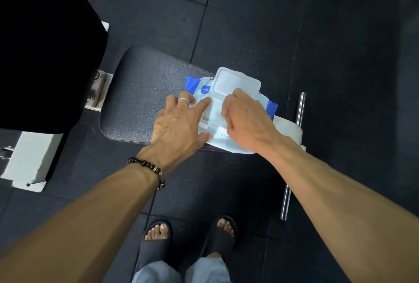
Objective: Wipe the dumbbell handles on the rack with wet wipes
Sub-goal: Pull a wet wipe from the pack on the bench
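Two bare forearms reach forward from the lower edge of the view toward one pack of wet wipes (229, 110), which lies on the padded black counter (140, 101), at the end of the pad nearest the chrome bar (300, 110). On the left wrist sits one beaded bracelet (149, 168), and one pale ring (183, 100) circles a finger of the left hand (179, 124). That hand lies spread on the pack's left side, fingers straight and pressing the wrapper flat, curled round nothing. Beside it, the right hand (243, 121) rests on the pack's right half with fingers bent down at the dispensing opening; whether they pinch a wipe is hidden by the hand itself. The pack is a soft white pouch with blue panels at both ends and one rigid translucent flip lid (238, 82), which stands open, hinged back away from the person. A small blue badge (205, 89) left of the lid carries pale characters, seemingly a number followed by a sign, too small to read surely; a faint row of print runs along the pack's near edge, also unreadable. Below the pack, on the dark rubber floor tiles (249, 10), stand two feet in two black open-toed slides (156, 239), with pale trouser hems above them. Left of the pack, white metal frame parts (27, 158) show under a black pad.
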Demonstrator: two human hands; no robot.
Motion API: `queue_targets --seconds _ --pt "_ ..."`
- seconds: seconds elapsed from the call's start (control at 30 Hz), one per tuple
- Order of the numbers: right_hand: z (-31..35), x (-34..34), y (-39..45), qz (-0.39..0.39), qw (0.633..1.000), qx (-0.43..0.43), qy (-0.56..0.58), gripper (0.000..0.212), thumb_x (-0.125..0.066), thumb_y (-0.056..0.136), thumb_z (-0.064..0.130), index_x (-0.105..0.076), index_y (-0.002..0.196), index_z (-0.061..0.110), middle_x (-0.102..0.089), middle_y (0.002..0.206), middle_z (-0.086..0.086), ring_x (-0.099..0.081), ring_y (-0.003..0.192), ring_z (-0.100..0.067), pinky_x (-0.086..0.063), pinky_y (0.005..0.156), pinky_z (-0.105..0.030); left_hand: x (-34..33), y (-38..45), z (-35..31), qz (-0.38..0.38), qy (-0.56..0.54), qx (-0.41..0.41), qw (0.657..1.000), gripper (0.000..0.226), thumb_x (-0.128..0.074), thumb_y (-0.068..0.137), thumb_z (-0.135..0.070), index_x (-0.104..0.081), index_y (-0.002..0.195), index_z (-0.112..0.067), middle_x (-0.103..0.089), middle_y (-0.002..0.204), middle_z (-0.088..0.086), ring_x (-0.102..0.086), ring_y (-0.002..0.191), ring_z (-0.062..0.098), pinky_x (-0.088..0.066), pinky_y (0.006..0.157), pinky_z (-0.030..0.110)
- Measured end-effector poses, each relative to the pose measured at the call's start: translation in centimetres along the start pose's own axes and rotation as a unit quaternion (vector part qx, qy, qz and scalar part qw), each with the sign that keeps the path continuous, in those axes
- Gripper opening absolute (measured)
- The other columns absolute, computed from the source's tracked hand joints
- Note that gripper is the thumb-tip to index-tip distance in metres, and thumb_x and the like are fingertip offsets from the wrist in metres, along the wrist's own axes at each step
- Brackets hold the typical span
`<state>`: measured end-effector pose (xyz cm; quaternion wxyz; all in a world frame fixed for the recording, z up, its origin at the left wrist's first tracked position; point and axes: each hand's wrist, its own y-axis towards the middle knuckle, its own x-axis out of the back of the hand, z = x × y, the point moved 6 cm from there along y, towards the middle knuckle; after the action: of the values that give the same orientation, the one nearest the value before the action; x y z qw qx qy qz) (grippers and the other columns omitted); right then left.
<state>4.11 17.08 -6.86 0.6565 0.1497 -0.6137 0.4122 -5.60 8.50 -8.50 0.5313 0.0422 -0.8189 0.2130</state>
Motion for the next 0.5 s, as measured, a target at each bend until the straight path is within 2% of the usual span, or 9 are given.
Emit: queue_targets --seconds 0.07,0.13,0.2,0.27,0.37,0.43,0.5 --pt "-0.3 0.2 -0.1 0.019 0.999 -0.014 0.033 0.008 -0.053 0.094 0.007 -0.053 0.096 0.014 -0.044 0.098 -0.001 -0.051 0.087 -0.023 -0.041 0.076 -0.036 0.1 0.1 -0.2 0.008 0.009 -0.004 1.0 0.072 -0.064 0.082 -0.054 -0.032 0.144 -0.036 -0.037 0.134 0.002 -0.037 0.113 0.024 -0.043 0.078 0.034" --pt "-0.7 0.2 -0.3 0.043 0.997 -0.024 0.067 0.016 -0.05 0.093 0.003 -0.048 0.087 0.018 -0.044 0.097 0.0 -0.051 0.083 -0.022 -0.038 0.074 -0.035 0.2 0.3 -0.5 0.013 0.018 -0.005 1.0 0.071 -0.064 0.083 -0.054 -0.033 0.143 -0.036 -0.037 0.135 0.002 -0.038 0.114 0.023 -0.04 0.074 0.032" --pt "-1.1 0.6 -0.5 0.067 0.99 -0.036 0.116 0.023 -0.047 0.091 0.0 -0.047 0.08 0.02 -0.048 0.098 -0.002 -0.055 0.083 -0.023 -0.044 0.075 -0.037 0.4 0.3 -0.7 0.02 0.025 -0.003 0.999 0.068 -0.064 0.083 -0.054 -0.035 0.141 -0.036 -0.038 0.134 0.003 -0.039 0.114 0.023 -0.037 0.071 0.031" --pt "-2.0 1.4 -0.5 0.056 0.979 -0.066 0.187 0.021 -0.044 0.093 0.001 -0.053 0.083 0.016 -0.052 0.092 0.001 -0.055 0.079 -0.015 -0.048 0.071 -0.033 0.6 0.4 -0.7 0.022 0.033 -0.004 0.999 0.065 -0.064 0.083 -0.055 -0.037 0.138 -0.035 -0.04 0.132 0.003 -0.041 0.112 0.024 -0.037 0.07 0.032" --pt "-3.4 2.3 -0.5 0.007 0.953 -0.118 0.278 0.019 -0.04 0.1 0.008 -0.059 0.098 0.008 -0.05 0.078 0.01 -0.047 0.067 -0.003 -0.038 0.06 -0.022 0.8 0.6 -0.8 0.027 0.038 -0.003 0.999 0.067 -0.064 0.082 -0.058 -0.038 0.138 -0.033 -0.041 0.131 0.004 -0.042 0.113 0.024 -0.039 0.073 0.034" --pt "-3.4 1.9 -0.6 0.005 0.948 -0.124 0.293 0.016 -0.042 0.101 0.015 -0.057 0.105 0.01 -0.052 0.082 0.01 -0.047 0.071 -0.005 -0.038 0.067 -0.026 0.8 0.8 -1.1 0.013 0.048 -0.017 0.999 0.069 -0.066 0.08 -0.058 -0.04 0.137 -0.03 -0.039 0.137 0.004 -0.039 0.121 0.025 -0.042 0.082 0.037" --pt "-3.0 1.1 -0.7 0.033 0.955 -0.119 0.27 0.024 -0.055 0.097 0.029 -0.054 0.118 0.018 -0.055 0.095 0.008 -0.052 0.083 -0.01 -0.041 0.074 -0.029 0.7 1.0 -1.7 -0.006 0.06 -0.046 0.997 0.073 -0.069 0.08 -0.053 -0.038 0.141 -0.026 -0.031 0.151 0.003 -0.025 0.139 0.029 -0.033 0.106 0.044"
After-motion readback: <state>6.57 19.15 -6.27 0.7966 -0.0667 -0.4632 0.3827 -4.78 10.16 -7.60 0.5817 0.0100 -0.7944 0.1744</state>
